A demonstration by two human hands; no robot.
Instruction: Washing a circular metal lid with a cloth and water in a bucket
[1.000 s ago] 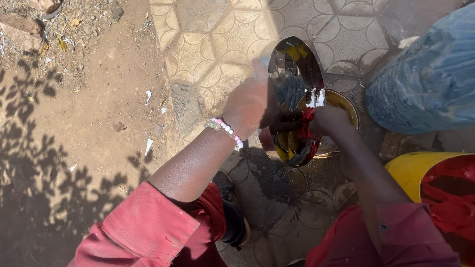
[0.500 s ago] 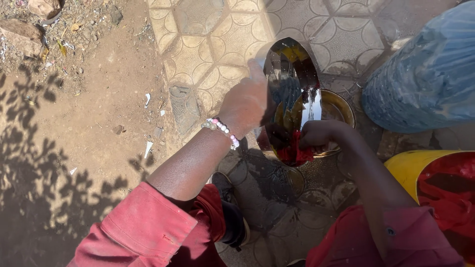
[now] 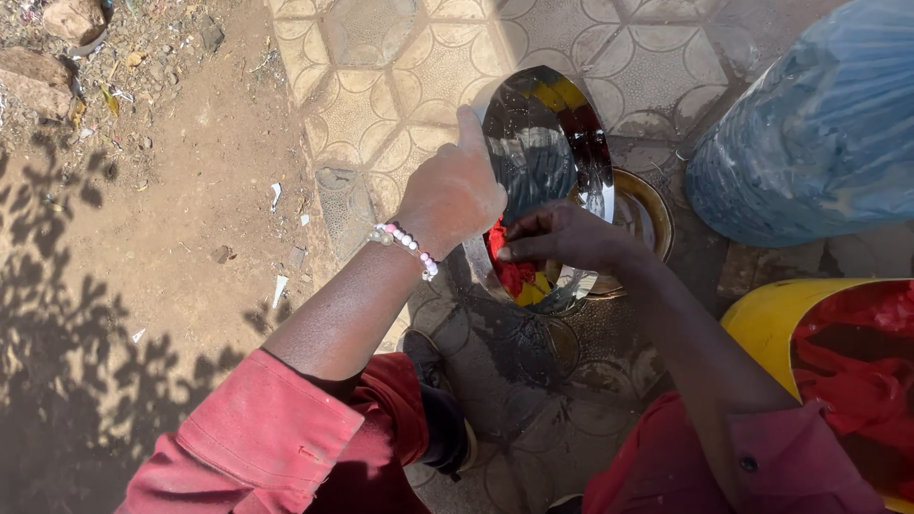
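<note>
My left hand, with a bead bracelet at the wrist, grips the left rim of a shiny steel plate that stands tilted on edge. My right hand presses a red and yellow cloth against the plate's lower face. The plate hangs over a small round metal bowl on the wet paving. Both arms wear red sleeves.
A large blue plastic drum stands at the upper right. A yellow basin with red cloth inside sits at the lower right. Patterned paving stones lie under the plate; bare dirt with rubble and leaf shadows lies to the left.
My right hand with the cloth has slid from the plate's right side down to its lower left. The plate has tipped slightly, and my left hand keeps hold of the rim.
</note>
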